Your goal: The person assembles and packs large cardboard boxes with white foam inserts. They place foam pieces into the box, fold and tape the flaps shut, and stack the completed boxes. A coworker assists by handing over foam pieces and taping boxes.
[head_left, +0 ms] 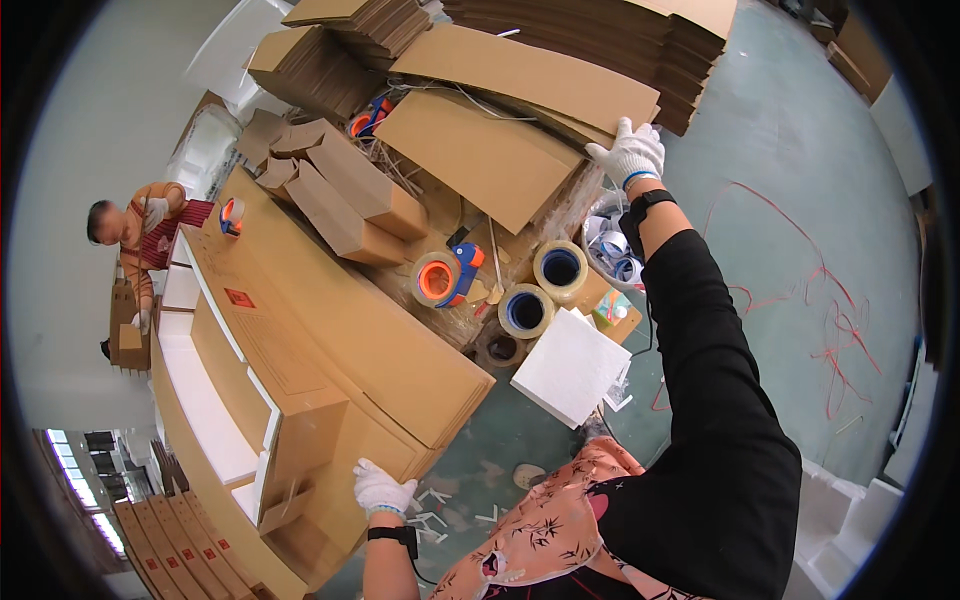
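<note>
**Left hand at open carton, right hand at end of flat cardboard sheet**

Near: left hand (384, 489), white glove, black wrist strap, at the near end of the long open carton (270, 350). Fingers partly curled by the cardboard edge; can't tell whether they grip it or just rest there. Carton lies across flat brown cardboard (400, 350), white foam lining (205, 400) along its inside. White scraps (430, 520) on the green floor just beside that hand.

Next out: square white foam block (572, 367) in front of the body, tilted, near two wide clear tape rolls with blue cores. Orange-and-blue tape dispenser (466, 275) left of the rolls. Container of tape rolls (612, 240) on their right.

Right hand (632, 155), also gloved, arm stretched out: fingers spread, thumb apart, nothing seen closed in it. It's at the right end of the upper cardboard sheet (530, 75); contact unclear. Another cardboard sheet (480, 155) lies nearer, overlapped by the upper one.

Left of the sheets: brown folded boxes (350, 190), second dispenser (231, 217) on the cardboard near the carton's far end.

Far: thick cardboard stacks (610, 45) behind the sheets. Co-worker (150, 225) in orange, gloved, beyond the carton's far end.
</note>
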The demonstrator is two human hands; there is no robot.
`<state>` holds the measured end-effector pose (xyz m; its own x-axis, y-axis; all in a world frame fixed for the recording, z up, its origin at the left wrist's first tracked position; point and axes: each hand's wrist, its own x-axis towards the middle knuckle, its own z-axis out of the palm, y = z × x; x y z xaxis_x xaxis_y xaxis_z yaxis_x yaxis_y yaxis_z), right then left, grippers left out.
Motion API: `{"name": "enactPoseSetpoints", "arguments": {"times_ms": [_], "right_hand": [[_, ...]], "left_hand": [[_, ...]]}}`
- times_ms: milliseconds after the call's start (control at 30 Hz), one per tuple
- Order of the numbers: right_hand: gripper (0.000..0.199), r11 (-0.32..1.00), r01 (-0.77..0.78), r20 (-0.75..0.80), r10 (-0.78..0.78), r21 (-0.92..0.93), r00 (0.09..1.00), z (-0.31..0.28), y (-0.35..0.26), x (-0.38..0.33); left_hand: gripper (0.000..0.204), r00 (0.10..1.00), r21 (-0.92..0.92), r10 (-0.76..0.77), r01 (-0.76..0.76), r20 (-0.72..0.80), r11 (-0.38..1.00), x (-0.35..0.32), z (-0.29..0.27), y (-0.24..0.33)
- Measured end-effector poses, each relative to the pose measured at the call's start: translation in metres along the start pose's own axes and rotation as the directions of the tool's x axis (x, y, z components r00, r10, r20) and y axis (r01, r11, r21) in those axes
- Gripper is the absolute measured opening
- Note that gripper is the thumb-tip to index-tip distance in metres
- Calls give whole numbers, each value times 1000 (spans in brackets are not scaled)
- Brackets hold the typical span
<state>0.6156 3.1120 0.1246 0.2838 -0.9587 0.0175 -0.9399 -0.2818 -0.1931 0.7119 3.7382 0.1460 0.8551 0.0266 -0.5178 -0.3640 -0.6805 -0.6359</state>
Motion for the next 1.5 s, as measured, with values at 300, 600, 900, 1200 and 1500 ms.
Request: {"name": "enactPoseSetpoints", "arguments": {"times_ms": [300, 600, 900, 1200, 1500], "right_hand": [[14, 898, 372, -292, -431, -236, 854, 42, 9, -5], [26, 917, 355, -366, -398, -181, 841, -1, 7, -25], [22, 750, 659, -799, -358, 62, 483, -128, -32, -101], [25, -22, -19, 10, -356, 1000, 934, -228, -88, -331], [32, -58, -116, 37, -731, 992, 682, -234, -174, -420]], "left_hand": [[125, 998, -46, -4, 1, -66, 999, 2, 8, 1], [125, 999, -34, 14, -15, -35, 999, 4, 9, -2], [125, 985, -145, 99, -119, -138, 982, 8, 28, -23], [61, 683, -651, 260, -408, -683, -640, 5, 27, -198], [63, 835, 105, -240, -216, -495, -971, 62, 82, -418]]}}
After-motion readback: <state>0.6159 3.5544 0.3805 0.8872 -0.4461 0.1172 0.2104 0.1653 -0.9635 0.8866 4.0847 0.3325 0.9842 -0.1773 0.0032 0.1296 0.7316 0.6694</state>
